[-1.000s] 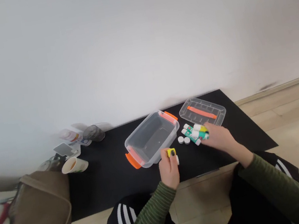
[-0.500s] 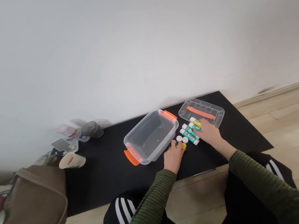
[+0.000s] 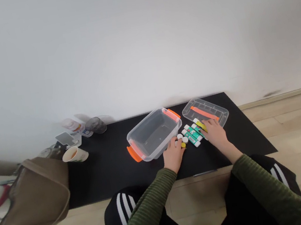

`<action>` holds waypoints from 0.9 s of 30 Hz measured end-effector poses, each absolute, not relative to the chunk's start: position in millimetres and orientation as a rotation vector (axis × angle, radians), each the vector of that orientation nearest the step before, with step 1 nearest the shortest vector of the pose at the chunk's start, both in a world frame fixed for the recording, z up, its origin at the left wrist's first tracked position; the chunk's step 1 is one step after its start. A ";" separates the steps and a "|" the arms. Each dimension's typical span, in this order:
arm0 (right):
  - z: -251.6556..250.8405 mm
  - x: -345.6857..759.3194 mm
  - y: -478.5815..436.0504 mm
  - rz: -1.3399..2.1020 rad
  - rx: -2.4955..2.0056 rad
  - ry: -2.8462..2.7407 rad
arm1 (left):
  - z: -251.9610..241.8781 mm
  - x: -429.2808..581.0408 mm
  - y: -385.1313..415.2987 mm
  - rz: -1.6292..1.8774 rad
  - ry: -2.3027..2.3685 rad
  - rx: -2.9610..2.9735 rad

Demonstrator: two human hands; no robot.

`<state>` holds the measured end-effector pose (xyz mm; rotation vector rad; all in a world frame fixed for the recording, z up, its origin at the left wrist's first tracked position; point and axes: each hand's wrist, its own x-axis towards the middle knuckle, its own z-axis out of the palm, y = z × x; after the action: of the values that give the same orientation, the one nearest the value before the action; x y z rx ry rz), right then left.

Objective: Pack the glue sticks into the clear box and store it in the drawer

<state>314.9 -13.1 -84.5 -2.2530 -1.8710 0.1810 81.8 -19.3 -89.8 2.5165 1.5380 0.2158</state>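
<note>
A clear plastic box (image 3: 154,134) with orange clips stands on a black mat (image 3: 113,165). Its clear lid (image 3: 205,112) with an orange strip lies to the right. Between them lie several green and white glue sticks (image 3: 193,135) and small white caps (image 3: 180,136). My left hand (image 3: 173,155) rests on the mat by the box's near right corner, fingers curled around a small yellow cap (image 3: 183,144). My right hand (image 3: 214,133) lies over the right side of the sticks, fingers touching a yellow and white stick (image 3: 200,124).
At the mat's left end stand a paper cup (image 3: 73,155), a dark glass (image 3: 96,125), a small bottle (image 3: 72,125) and a phone (image 3: 63,138). A brown bag (image 3: 34,199) sits on the wooden floor at the left. A white wall rises behind.
My left hand moved from in front of the box, holding a yellow cap upright, down to the mat beside the white caps. My right hand lowered its glue sticks onto the mat.
</note>
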 end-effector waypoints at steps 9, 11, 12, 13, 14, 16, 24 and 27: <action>-84.9 316.7 -16.4 0.295 -2.230 -1.971 | -92.6 76.7 -15.4 0.227 1.515 2.504; -85.9 314.7 -17.7 0.294 -2.221 -2.018 | -92.9 74.7 -12.6 0.236 1.521 2.496; -86.6 313.8 -18.5 0.296 -2.220 -2.035 | -92.9 73.5 -11.3 0.244 1.524 2.494; -87.4 312.9 -19.3 0.299 -2.221 -2.046 | -92.9 72.4 -10.0 0.254 1.528 2.490; -88.2 312.0 -20.1 0.299 -2.222 -2.047 | -92.9 71.3 -9.0 0.265 1.533 2.484; -89.3 310.1 -21.4 0.290 -2.225 -2.024 | -92.9 69.6 -7.6 0.286 1.541 2.470; -75.2 297.3 -29.0 0.250 -2.025 -2.003 | -90.2 70.1 -11.3 0.305 1.525 2.461; -67.3 285.2 -39.0 0.323 -1.844 -2.106 | -85.4 72.7 -20.2 0.369 1.498 2.459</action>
<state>285.2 -39.0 -67.3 -1.8440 -2.1056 0.3226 72.7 -20.2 -85.4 2.4585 1.4984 0.3688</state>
